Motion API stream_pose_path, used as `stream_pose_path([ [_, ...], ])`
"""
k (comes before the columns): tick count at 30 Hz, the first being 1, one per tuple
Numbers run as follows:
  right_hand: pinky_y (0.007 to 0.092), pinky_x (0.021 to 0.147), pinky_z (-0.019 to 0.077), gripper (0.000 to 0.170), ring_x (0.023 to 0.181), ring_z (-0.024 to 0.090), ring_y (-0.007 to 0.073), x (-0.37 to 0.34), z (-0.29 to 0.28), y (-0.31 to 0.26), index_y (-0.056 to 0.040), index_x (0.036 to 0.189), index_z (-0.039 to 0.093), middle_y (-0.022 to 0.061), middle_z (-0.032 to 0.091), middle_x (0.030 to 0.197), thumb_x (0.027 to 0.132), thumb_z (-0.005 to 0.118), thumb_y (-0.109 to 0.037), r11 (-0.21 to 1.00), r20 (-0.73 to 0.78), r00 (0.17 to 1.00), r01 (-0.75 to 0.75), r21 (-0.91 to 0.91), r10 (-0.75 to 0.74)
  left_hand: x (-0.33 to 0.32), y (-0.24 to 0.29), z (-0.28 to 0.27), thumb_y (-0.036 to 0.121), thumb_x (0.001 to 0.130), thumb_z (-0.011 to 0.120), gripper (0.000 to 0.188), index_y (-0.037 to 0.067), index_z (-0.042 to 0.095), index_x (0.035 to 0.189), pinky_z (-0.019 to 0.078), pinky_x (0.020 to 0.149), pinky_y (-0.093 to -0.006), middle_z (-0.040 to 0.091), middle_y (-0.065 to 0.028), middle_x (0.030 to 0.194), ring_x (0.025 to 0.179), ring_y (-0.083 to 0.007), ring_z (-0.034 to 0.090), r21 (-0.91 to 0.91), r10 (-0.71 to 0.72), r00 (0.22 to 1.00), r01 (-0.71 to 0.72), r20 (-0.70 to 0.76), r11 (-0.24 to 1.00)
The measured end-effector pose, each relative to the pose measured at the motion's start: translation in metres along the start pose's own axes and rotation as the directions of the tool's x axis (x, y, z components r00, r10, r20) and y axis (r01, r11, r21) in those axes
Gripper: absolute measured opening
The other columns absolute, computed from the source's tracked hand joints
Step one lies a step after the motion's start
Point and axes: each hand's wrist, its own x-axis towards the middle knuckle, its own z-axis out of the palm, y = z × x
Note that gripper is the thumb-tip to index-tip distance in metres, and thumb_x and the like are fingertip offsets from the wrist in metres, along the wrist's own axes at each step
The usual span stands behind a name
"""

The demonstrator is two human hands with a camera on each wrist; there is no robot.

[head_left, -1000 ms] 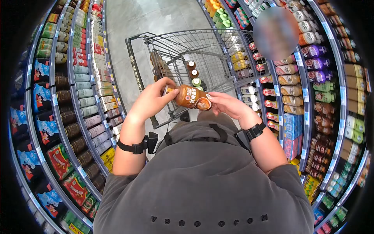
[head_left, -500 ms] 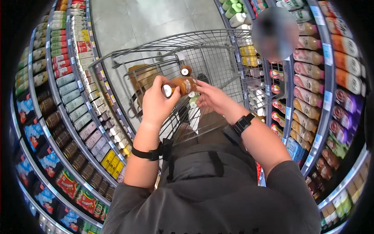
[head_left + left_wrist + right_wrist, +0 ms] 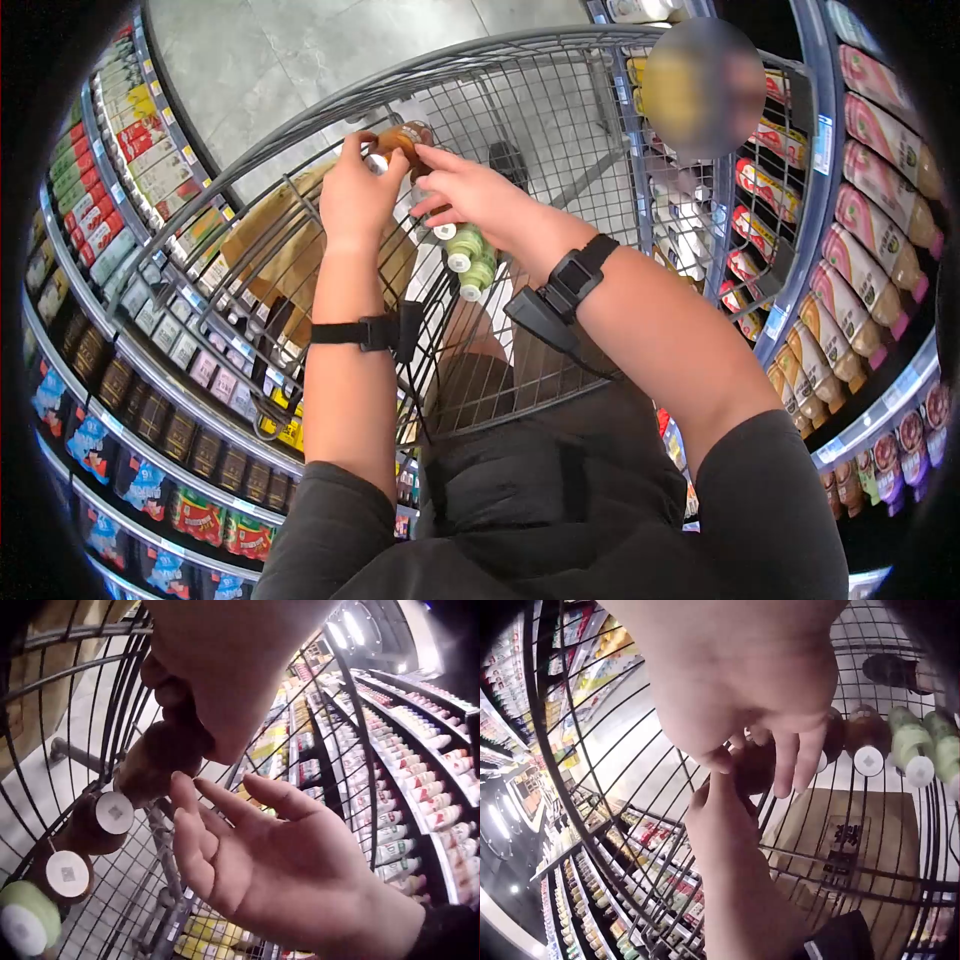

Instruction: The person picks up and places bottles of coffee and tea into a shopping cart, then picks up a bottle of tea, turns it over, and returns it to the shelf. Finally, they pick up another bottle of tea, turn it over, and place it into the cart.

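Inside the cart's space, the left hand (image 3: 360, 200) grips a brown bottle (image 3: 405, 134) near its white cap, thumb and fingers round it. The bottle lies tilted, with its base pointing away to the right. Beside it is the right hand (image 3: 480, 195), palm turned in and fingers loosely extended, fingertips right at the bottle. In the left wrist view the right hand's open palm (image 3: 277, 859) faces the bottle (image 3: 150, 765). Below, green bottles (image 3: 478, 275) stand in a row with brown bottles (image 3: 101, 825), caps up.
A wire shopping cart (image 3: 560, 110) surrounds the hands, its rim curving across the front. A brown paper bag (image 3: 889, 832) lies in it. Shelves of drinks (image 3: 860, 170) line the right; shelves of cartons and packs (image 3: 140, 140) line the left. Grey floor tiles (image 3: 240, 60) show ahead.
Both hands have moved forward with the brown bottle, over the cart's basket. The bottle's label has turned from view, and the right hand has eased from holding its base to loosely extended fingers.
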Motion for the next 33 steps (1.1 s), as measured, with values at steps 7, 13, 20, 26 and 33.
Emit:
stream_pose_path([
  [7,0.0368,0.095,0.0544,0.066,0.114,0.066,0.0248,0.01,-0.03,0.014,0.0004,0.161,0.027,0.0162,0.035,0.163,0.104,0.053,-0.02,0.989,0.0,0.999,-0.047,0.138,0.048,0.024,-0.006,0.035,0.047,0.086,0.071,0.053,0.017,0.068,0.129,0.057,0.085,-0.0464,0.076,-0.0192,0.103,0.099,-0.0377,0.073,0.119,-0.033,0.995,0.021,0.098,0.993],
  [13,0.0375,0.095,0.0546,0.062,0.11,0.068,0.0247,-0.006,-0.061,0.022,-0.0006,0.159,0.032,0.0137,0.034,0.164,0.104,0.052,-0.02,0.991,-0.089,0.994,-0.048,0.124,0.059,0.028,0.002,0.044,0.047,0.087,0.07,0.053,0.018,0.066,0.131,0.0571,0.086,-0.047,0.076,-0.0173,0.105,0.1,-0.037,0.072,0.172,-0.073,0.991,0.053,0.113,0.984],
  [20,0.0378,0.095,0.0547,0.061,0.11,0.068,0.026,-0.014,-0.091,0.06,-0.0014,0.158,0.035,0.0114,0.035,0.164,0.103,0.053,-0.021,0.977,-0.134,0.98,-0.124,0.176,0.148,-0.001,-0.004,0.043,0.043,0.088,0.073,0.071,0.013,0.049,0.147,0.0561,0.089,-0.0481,0.074,-0.017,0.116,0.104,-0.0383,0.071,0.179,-0.042,0.989,0.016,0.141,0.984],
  [26,0.0388,0.082,0.0596,0.071,0.106,0.069,0.026,-0.017,-0.095,0.109,-0.0035,0.159,0.032,0.01,0.041,0.159,0.097,0.058,-0.026,0.874,-0.119,0.873,-0.482,-0.056,0.474,-0.096,-0.007,0.029,0.033,0.086,0.08,0.081,0.007,0.036,0.149,0.0551,0.088,-0.0482,0.074,-0.0198,0.104,0.099,-0.0389,0.072,0.024,-0.25,0.936,0.252,0.248,0.967],
  [33,0.0376,0.072,0.0612,0.074,0.092,0.074,0.0257,-0.006,-0.08,0.153,-0.0037,0.163,0.023,0.0186,0.058,0.139,0.096,0.052,-0.02,0.748,-0.08,0.812,-0.566,-0.346,0.578,-0.152,-0.066,0.108,0.041,0.084,0.078,0.075,0.003,0.049,0.141,0.0555,0.088,-0.0441,0.073,-0.0246,0.104,0.099,-0.0389,0.072,0.111,-0.27,0.734,0.259,0.623,0.959],
])
